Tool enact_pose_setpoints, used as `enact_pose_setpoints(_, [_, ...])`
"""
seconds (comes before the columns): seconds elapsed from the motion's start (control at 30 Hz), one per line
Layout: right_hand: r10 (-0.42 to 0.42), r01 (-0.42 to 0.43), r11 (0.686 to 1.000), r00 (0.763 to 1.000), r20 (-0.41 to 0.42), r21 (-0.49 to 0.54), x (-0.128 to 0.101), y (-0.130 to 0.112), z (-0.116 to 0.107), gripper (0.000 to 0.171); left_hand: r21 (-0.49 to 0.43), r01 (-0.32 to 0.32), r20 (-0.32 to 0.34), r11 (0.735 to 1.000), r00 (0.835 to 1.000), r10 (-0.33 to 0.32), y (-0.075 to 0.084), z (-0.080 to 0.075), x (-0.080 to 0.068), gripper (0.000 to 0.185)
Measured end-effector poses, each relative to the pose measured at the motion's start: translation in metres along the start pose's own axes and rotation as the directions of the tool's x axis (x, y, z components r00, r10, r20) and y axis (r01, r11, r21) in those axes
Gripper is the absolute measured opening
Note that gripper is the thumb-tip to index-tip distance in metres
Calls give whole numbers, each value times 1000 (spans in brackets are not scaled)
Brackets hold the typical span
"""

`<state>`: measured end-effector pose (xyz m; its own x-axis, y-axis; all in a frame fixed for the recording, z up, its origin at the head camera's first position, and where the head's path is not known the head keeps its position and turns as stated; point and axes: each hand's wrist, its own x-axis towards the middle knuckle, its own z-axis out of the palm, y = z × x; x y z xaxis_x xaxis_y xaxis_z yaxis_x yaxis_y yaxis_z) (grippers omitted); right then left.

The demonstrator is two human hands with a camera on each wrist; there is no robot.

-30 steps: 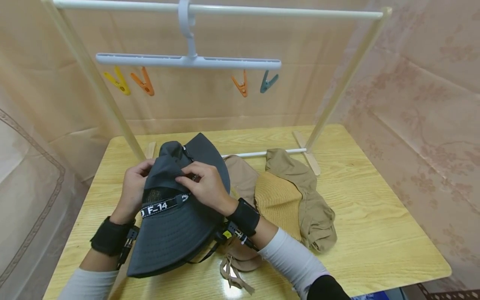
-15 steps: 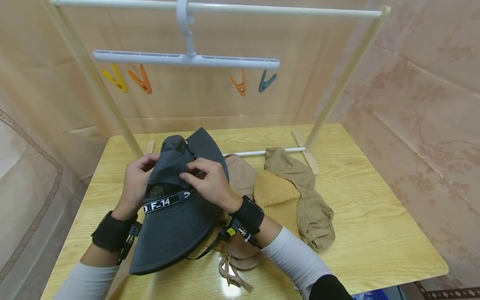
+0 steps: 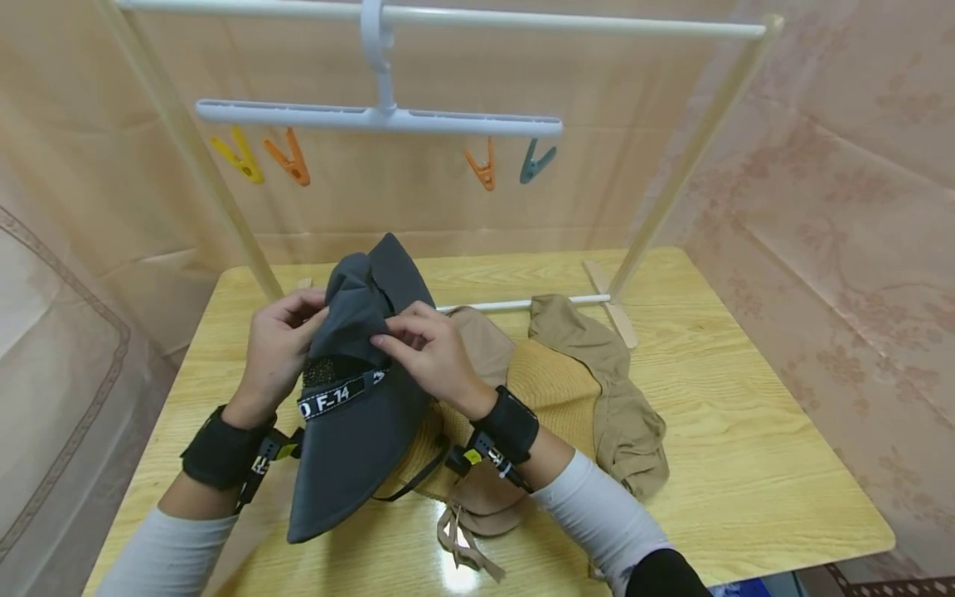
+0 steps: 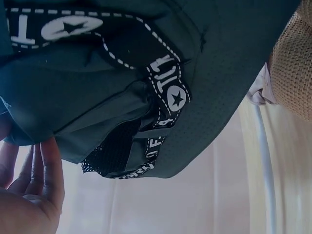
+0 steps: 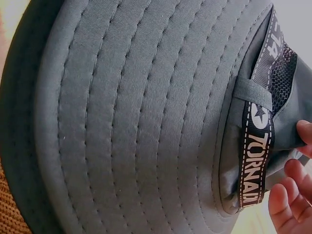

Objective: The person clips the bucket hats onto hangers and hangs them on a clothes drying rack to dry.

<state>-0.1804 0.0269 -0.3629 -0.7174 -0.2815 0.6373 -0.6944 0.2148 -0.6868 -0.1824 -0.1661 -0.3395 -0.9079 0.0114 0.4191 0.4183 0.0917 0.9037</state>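
A dark grey sun hat [image 3: 351, 464] is held up on its side over the table, its black band [image 3: 339, 400] lettered in white. My left hand [image 3: 272, 356] pinches the crown from the left. On the near side of the crown, my right hand [image 3: 440, 356] pinches the fabric between thumb and fingers. The left wrist view shows the left fingers [image 4: 51, 170] at a fold of the crown, beside a mesh panel [image 4: 114, 151]. In the right wrist view, the stitched brim [image 5: 141, 117] fills most of the picture, and the right thumb [image 5: 304, 131] presses on the crown.
Beneath and right of the hat lie a yellow straw hat [image 3: 548, 385] and tan cloth hats [image 3: 634, 431] with tie strings [image 3: 466, 543]. Above, a pale blue hanger [image 3: 380, 118] hangs from a rack bar [image 3: 567, 21], carrying yellow, orange and teal clips [image 3: 537, 162].
Both hands have lifted the grey hat slightly and shifted it right. It is turned, so the brim looks narrower and more upright. Each hand keeps its pinch on the crown.
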Motion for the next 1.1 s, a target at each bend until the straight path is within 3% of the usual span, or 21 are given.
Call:
enact_pose_setpoints(0.4, [17,-16,1000,998,59,-5,-3,3,-12,10,134,-36,38,990,999,31,5,8,7,18])
enact_pose_setpoints(1.1, [120,-119,992,992,27,-34,0,8,-28,12,54,-22,37,998,999,20,9,22,21,10])
